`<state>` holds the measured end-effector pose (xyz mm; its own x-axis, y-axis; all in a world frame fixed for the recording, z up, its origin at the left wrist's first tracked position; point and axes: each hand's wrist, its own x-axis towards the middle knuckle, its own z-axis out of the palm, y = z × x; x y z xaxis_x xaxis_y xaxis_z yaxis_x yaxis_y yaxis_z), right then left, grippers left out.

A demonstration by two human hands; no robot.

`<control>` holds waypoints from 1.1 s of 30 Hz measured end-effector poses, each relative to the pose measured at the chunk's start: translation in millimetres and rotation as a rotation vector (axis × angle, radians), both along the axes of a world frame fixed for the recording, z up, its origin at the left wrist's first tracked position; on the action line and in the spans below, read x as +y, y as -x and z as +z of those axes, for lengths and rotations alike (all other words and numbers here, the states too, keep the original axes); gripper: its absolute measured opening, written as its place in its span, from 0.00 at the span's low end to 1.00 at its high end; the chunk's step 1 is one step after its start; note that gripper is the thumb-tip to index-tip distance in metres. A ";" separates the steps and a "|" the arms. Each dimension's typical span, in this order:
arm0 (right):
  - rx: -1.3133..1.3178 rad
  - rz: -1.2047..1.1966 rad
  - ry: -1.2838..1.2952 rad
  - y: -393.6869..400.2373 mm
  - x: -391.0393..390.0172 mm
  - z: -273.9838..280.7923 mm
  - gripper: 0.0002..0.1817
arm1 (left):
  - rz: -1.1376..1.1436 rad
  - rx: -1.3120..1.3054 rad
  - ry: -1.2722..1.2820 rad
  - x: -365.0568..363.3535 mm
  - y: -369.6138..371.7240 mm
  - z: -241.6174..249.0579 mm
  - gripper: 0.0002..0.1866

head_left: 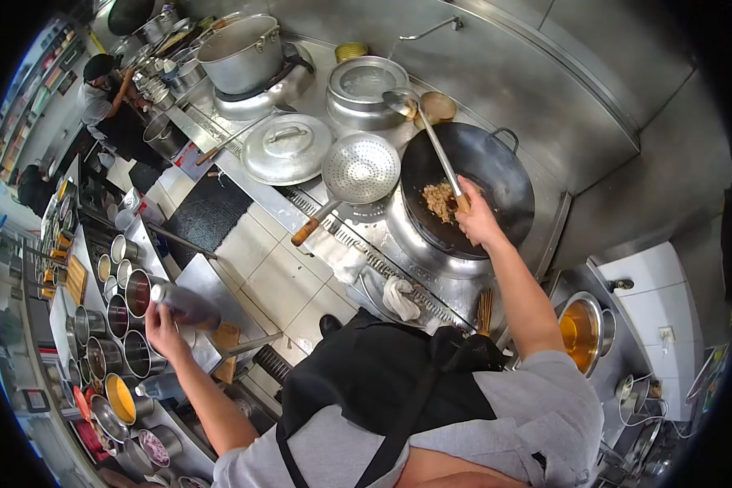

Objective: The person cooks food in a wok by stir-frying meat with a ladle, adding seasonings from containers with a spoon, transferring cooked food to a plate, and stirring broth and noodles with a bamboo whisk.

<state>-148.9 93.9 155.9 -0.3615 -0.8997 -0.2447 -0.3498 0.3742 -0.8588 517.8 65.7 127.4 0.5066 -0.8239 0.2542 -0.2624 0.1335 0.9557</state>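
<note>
My right hand (478, 213) is closed round the wooden end of a long-handled ladle (441, 154). The ladle reaches across the wok (508, 195), its bowl at the rim of a round metal pot (358, 114) behind. Low in the wok lies a heap of browned, crumbly food (439, 200). Off to the left, my left hand (164, 332) grips a bottle of dark liquid (189, 307) near its pale top. The bottle is tilted almost sideways, over the metal containers and counter edge, slightly blurred.
A perforated strainer (361, 167) and a lidded pot (287, 150) sit left of the wok. A large stockpot (240, 55) stands farther back. Metal containers (104, 356) crowd the left counter. A bowl of amber liquid (579, 333) is at right. Another person (110, 106) works at far left.
</note>
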 end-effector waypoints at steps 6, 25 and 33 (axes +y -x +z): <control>0.419 -0.168 0.093 39.7 -145.7 -52.2 0.41 | 0.182 0.012 0.016 77.6 -65.7 6.5 0.16; -0.258 -0.273 0.277 -41.9 -321.0 -87.2 0.28 | 0.648 0.228 -0.200 173.5 -137.9 -31.7 0.12; -0.953 -0.132 0.035 -38.3 -412.8 -106.8 0.09 | 0.784 0.098 -0.017 149.5 -169.3 -63.8 0.17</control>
<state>-110.6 -318.8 49.1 -0.1237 -0.8783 -0.4619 0.5434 0.3295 -0.7721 687.0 215.2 63.7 0.9605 -0.2211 0.1692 -0.1888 -0.0705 0.9795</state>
